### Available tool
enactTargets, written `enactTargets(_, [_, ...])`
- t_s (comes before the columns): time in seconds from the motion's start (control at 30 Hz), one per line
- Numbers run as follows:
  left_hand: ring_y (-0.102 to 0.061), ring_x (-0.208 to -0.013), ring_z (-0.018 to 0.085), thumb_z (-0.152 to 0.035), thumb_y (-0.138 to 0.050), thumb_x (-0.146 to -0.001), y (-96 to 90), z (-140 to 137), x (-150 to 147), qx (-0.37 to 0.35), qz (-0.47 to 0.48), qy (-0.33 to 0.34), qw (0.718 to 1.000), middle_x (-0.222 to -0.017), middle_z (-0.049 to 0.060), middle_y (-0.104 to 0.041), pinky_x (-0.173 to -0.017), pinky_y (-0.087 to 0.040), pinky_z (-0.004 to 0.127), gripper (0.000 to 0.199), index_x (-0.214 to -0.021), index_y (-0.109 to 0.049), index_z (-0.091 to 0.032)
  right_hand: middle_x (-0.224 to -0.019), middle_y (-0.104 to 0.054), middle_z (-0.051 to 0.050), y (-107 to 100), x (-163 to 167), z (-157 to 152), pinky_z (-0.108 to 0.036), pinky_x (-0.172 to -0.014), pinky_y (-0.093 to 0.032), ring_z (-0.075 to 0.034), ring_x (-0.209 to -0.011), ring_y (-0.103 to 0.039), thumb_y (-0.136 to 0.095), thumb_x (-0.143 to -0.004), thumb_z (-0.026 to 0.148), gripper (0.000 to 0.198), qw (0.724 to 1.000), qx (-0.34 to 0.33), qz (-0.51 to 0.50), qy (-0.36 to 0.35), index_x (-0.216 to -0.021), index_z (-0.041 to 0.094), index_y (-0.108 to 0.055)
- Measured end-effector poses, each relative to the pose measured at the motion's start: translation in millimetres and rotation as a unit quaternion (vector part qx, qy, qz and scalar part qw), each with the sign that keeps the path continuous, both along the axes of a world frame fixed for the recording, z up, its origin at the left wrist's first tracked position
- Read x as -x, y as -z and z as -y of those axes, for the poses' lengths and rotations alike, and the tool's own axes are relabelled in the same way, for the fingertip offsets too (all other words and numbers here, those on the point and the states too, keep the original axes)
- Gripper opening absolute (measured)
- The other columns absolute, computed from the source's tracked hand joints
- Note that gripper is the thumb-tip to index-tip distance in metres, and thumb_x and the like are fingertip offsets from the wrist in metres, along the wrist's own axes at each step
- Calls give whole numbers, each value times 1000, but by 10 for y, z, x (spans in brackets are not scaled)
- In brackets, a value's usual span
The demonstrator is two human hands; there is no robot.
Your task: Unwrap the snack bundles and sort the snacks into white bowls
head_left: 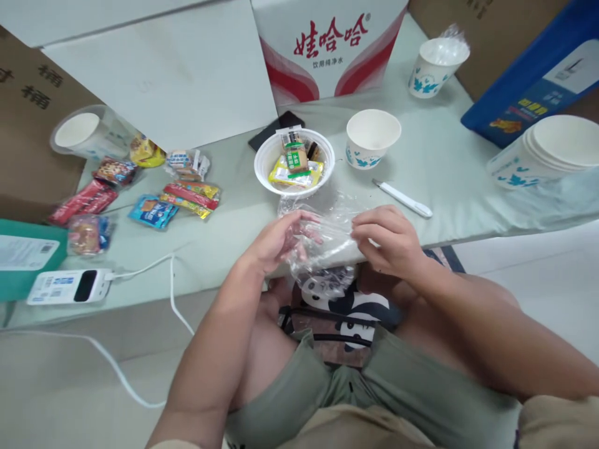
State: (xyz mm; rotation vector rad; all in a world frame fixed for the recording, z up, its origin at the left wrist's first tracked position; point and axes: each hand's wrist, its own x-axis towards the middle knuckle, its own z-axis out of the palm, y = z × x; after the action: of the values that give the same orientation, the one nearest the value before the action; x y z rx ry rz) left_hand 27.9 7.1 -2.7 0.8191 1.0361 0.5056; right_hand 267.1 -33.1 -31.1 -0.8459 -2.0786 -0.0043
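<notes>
Pale green cloth (219,243) covers the bench; cartons (163,75) line the back, beyond both hands. Far left of the left hand: power bank (60,288), white cable (173,287) attached. Farther out on that side: wrapped snacks (152,211), loosely grouped, near a bagged cup (77,130). Just beyond the left hand: white bowl (261,163) holding packets (294,178).

Left hand (285,240): half open, fingers spread and curled, film over them; firmness of hold cannot be told. Film (334,234): clear, crumpled, between the hands, hanging past the bench's near edge. Right hand (390,240): fingers bent, tips pinching the film's right side.

Beyond the right hand: upright paper cup (367,153). Just beyond its knuckles: cutter (405,198), lying flat. Well right: blue pack (519,93), stacked cups (515,165).
</notes>
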Motion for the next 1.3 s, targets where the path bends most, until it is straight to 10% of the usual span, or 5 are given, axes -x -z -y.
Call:
enactTargets(0.53, [-51, -34, 12, -37, -57, -86, -182, 111, 189, 26, -74, -98, 992, -43, 2, -55, -37, -45, 22, 37, -57, -60, -15, -86, -78, -1, -21, -496, 58, -47, -81, -56, -24, -82, -76, -57, -93, 23, 20, 981, 122, -83, 127, -91, 34, -73])
enactTargets(0.77, [-42, -31, 7, -35, -55, -88, -229, 127, 147, 46, -34, -175, 983, -45, -4, -47, -33, -37, 18, 34, -59, -56, -16, -155, -52, -12, 89, -352, 0, -62, -116, -42, -36, -144, -48, -77, -74, 42, 64, 976, 166, -83, 110, -133, 29, -55])
enactTargets(0.93, [-56, -40, 12, -41, -62, -81, -249, 173, 201, 41, -37, -76, 996, -49, 1, -56, -39, -46, 21, 32, -62, -62, -15, -125, -73, -6, -26, -179, 56, -59, -113, -45, -30, -134, -60, -65, -87, 28, 8, 976, 144, -144, 70, -83, 26, -59])
enactTargets(1.13, [-68, -58, 12, -35, -76, -70, -218, 111, 639, -202, -141, -71, 967, -94, 11, -77, -47, -46, 18, 34, -96, -69, -15, -77, -77, 0, -217, -304, 183, -52, -100, -57, -25, -87, -78, -66, -91, 36, 20, 933, 224, -279, -33, -77, 27, -57])
enactTargets(1.3, [-73, -90, 19, -26, -90, -59, -111, 284, 393, -432, -156, 1, 888, -169, 13, -30, -54, -50, 22, 79, -132, -61, -33, -78, -78, -2, -137, -375, 119, -46, -85, -63, -25, -87, -79, -73, -89, 44, 29, 897, 291, -328, -61, -72, 26, -56])
